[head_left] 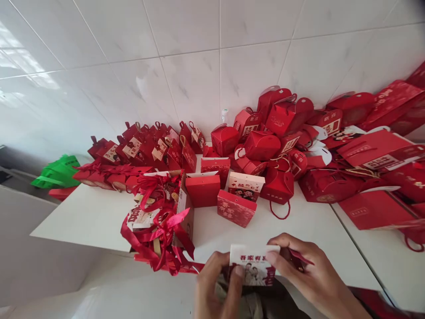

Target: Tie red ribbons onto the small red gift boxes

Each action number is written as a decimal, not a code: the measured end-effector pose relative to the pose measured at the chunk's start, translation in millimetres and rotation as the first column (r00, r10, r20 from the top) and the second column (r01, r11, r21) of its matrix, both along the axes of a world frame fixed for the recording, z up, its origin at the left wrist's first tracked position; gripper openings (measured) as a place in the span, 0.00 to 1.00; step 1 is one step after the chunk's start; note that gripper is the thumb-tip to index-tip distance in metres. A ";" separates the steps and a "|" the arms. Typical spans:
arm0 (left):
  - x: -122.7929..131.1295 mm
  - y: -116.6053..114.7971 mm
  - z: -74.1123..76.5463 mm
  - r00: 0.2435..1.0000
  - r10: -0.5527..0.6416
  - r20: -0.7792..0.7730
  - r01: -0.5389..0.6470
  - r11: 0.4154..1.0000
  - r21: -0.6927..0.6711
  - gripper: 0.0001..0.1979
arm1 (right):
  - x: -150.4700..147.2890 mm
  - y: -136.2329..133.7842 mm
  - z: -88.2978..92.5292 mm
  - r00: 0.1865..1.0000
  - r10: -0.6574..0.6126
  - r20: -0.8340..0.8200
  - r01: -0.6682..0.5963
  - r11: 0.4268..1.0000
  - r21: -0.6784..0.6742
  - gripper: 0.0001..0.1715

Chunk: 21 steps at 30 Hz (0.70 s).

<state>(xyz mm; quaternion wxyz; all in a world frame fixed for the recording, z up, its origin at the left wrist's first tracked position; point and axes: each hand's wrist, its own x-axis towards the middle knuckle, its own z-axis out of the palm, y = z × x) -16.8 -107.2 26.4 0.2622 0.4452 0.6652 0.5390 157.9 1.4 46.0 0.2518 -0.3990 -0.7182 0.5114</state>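
Observation:
Both my hands hold a small red and white gift box (254,265) with printed characters and a picture of two figures, at the white table's near edge. My left hand (215,285) pinches its left side, thumb on the front face. My right hand (307,272) curls over its right side and top corner, fingers closed on the box. Just beyond stand an open red box (203,189), a flat red box (236,208) and another printed box (245,185).
A cardboard box of red ribbons and tags (156,221) sits at the left of the white table (86,217). Many finished red gift boxes (272,146) are piled against the tiled wall. Flat red boxes (378,208) lie at the right. Green bags (58,173) lie far left.

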 end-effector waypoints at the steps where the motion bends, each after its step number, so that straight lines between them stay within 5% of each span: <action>1: 3.0 4.8 -6.0 0.999 0.015 0.050 -0.013 0.999 -0.031 0.09 | 2.0 4.3 0.3 1.000 -0.022 -0.002 0.022 0.999 -0.036 0.14; 4: 4.0 24.3 -19.3 0.992 0.126 0.029 -0.125 0.992 -0.026 0.15 | 8.3 15.9 5.1 0.985 -0.170 -0.005 0.170 0.985 -0.005 0.18; 8: -9.0 62.2 -26.6 0.946 0.196 -0.257 -0.174 0.979 0.107 0.22 | 20.9 31.4 9.9 0.912 -0.409 -0.030 0.410 0.911 0.032 0.22; 12: -17.3 91.4 -36.5 0.967 0.123 -0.225 -0.105 0.990 0.094 0.30 | 35.9 47.5 1.3 0.896 -0.424 -0.134 0.407 0.903 -0.141 0.25; 16: -12.2 95.7 -47.1 0.982 0.141 -0.122 -0.135 0.989 0.054 0.32 | 44.8 59.3 -7.8 0.862 -0.464 -0.202 0.422 0.879 -0.221 0.28; 21: -10.8 91.7 -47.1 0.984 0.076 -0.159 -0.068 0.996 0.057 0.18 | 46.7 68.3 -9.3 0.835 -0.500 -0.230 0.437 0.857 -0.272 0.31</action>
